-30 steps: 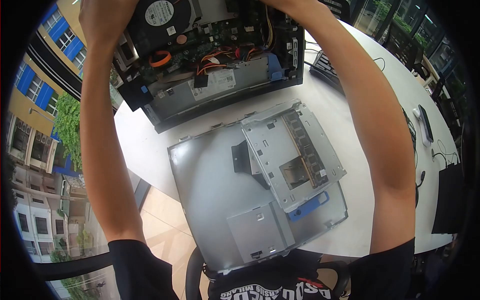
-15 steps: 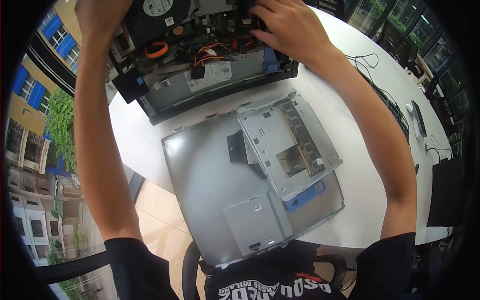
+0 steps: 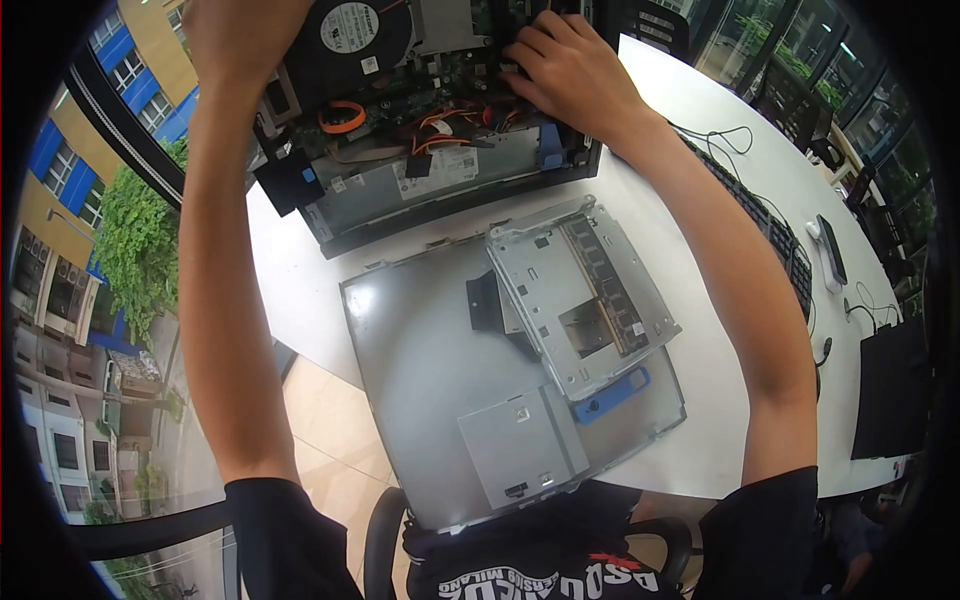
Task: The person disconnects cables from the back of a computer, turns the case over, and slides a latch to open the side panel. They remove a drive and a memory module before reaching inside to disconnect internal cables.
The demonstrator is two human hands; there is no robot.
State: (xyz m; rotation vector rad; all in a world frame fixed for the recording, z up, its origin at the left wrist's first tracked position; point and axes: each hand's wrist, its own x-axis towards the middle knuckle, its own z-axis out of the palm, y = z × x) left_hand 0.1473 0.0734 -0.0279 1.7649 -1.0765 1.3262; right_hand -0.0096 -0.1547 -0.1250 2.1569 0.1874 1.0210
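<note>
— What colours are in that open computer case (image 3: 440,190) you've got your hands in?

— Black frame, grey metal inside, orange cables (image 3: 440,118), a black fan (image 3: 348,40) with a white label.

— And the loose parts?

— My side panel (image 3: 430,370) is plain grey. The drive cage (image 3: 560,300) on it is silver with a blue latch (image 3: 612,394). The bench (image 3: 700,130) is white.

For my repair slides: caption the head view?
Right hand reaches among wires inside open black computer chassis; grey metal panel lies nearer.
</note>
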